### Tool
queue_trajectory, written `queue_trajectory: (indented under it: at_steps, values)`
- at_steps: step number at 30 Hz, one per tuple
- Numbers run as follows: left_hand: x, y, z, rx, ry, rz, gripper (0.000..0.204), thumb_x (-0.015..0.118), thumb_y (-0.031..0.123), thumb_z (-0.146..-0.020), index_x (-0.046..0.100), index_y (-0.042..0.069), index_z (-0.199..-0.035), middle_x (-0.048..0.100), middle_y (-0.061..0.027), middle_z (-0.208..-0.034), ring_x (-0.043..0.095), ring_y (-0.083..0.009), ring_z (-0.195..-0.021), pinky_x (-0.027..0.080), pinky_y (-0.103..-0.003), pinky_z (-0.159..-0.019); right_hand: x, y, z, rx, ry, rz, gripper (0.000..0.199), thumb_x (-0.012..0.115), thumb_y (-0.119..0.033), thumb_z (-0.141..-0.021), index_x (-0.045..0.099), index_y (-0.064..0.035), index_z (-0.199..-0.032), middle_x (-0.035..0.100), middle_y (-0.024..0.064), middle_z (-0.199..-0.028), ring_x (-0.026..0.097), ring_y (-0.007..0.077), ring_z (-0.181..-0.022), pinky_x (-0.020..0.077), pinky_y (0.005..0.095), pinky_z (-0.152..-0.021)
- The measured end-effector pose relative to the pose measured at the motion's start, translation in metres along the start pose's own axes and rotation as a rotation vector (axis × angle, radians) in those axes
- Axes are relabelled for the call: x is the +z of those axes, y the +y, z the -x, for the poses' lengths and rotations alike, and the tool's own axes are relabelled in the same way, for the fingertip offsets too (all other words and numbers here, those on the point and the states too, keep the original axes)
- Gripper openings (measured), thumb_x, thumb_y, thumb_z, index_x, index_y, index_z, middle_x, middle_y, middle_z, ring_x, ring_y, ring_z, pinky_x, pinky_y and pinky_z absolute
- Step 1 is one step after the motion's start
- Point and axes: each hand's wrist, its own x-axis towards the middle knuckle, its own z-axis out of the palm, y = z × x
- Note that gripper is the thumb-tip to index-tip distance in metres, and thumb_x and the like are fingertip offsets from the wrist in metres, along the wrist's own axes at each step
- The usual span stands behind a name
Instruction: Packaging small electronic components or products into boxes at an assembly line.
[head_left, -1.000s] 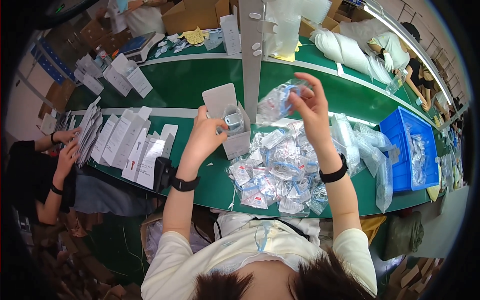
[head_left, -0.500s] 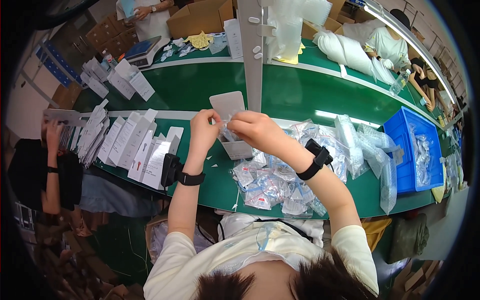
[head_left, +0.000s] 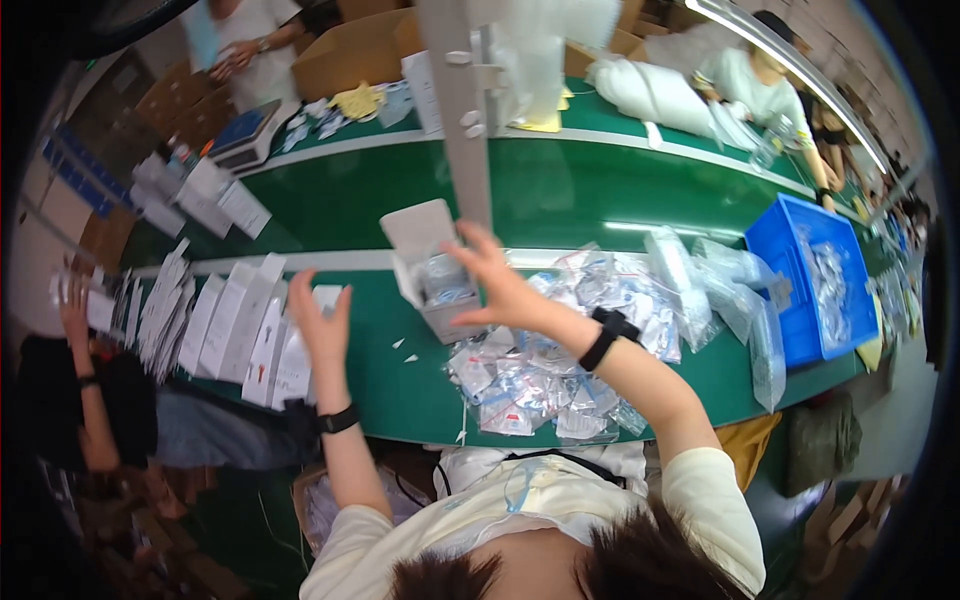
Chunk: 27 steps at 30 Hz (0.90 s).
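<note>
An upright white carton stands on the green bench with its lid flap raised, and a clear plastic bag lies inside it. My right hand is at the carton's right side, thumb and fingers spread; whether it touches the wall I cannot tell. Off to the left, my left hand is in the air with its fingers apart, holding nothing. It is nearest to a row of white cartons leaning together. Several small clear bags with printed slips lie heaped to the right of the open carton.
Bubble-wrap rolls lie between the bag heap and a blue bin with more bags. A grey post rises behind the carton. Another person's hand is at the far left. A scale sits across the bench.
My hands have come off the bag at the carton's mouth; the bag now lies inside. My left hand has moved left toward the carton row, and my right hand has opened beside the carton.
</note>
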Motion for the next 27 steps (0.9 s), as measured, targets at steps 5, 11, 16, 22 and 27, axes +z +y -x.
queue_trajectory:
  at_steps: [5,11,16,22,27]
  values:
    - [-0.015,-0.064,0.018,-0.225,-0.604,-0.56,0.08,0.075,0.028,-0.06,0.036,0.014,-0.128,0.025,-0.0234,-0.133,0.026,-0.0406,-0.121,0.027,-0.048,-0.097,0.0,-0.004,0.003,0.088,-0.134,-0.24,0.061,0.071,-0.01,-0.061,0.045,-0.0114,-0.117,0.032,0.0215,-0.126,0.035,0.0388,-0.115,0.0316,0.0382,-0.096]
    - [-0.03,-0.112,0.026,-0.294,-0.818,-0.352,0.08,0.074,0.025,-0.063,0.033,0.017,-0.131,0.027,-0.0224,-0.133,0.029,-0.0377,-0.121,0.032,-0.042,-0.095,-0.157,-0.047,0.007,-0.195,-0.051,-0.131,0.057,0.075,-0.013,-0.062,0.047,-0.0092,-0.111,0.04,0.0161,-0.12,0.04,0.029,-0.114,0.0358,0.0372,-0.09]
    - [-0.027,-0.085,0.005,-0.373,-0.96,0.191,0.081,0.071,0.017,-0.066,0.027,0.017,-0.134,0.033,-0.0212,-0.13,0.038,-0.0331,-0.117,0.034,-0.037,-0.094,-0.217,0.023,0.003,0.357,0.326,-0.16,0.07,0.075,-0.012,-0.061,0.037,-0.0095,-0.12,0.045,0.0103,-0.115,0.045,0.0217,-0.108,0.0375,0.0335,-0.09]
    - [-0.016,-0.073,0.004,-0.343,-1.069,0.248,0.082,0.074,0.012,-0.061,0.029,0.012,-0.13,0.041,-0.0157,-0.121,0.044,-0.0271,-0.108,0.035,-0.034,-0.092,-0.205,0.165,-0.008,0.348,0.375,0.394,0.087,0.075,-0.011,-0.06,0.024,-0.0076,-0.13,0.044,0.0201,-0.116,0.045,0.0325,-0.11,0.037,0.0348,-0.092]
    - [-0.048,0.01,-0.019,-0.49,-0.854,0.56,0.084,0.08,0.013,-0.051,0.033,0.009,-0.121,0.041,-0.011,-0.116,0.044,-0.0234,-0.106,0.036,-0.033,-0.092,-0.218,0.178,0.026,0.432,0.374,0.499,0.099,0.075,-0.015,-0.06,0.012,-0.0052,-0.136,0.04,0.0278,-0.122,0.042,0.0339,-0.114,0.0348,0.0359,-0.094]
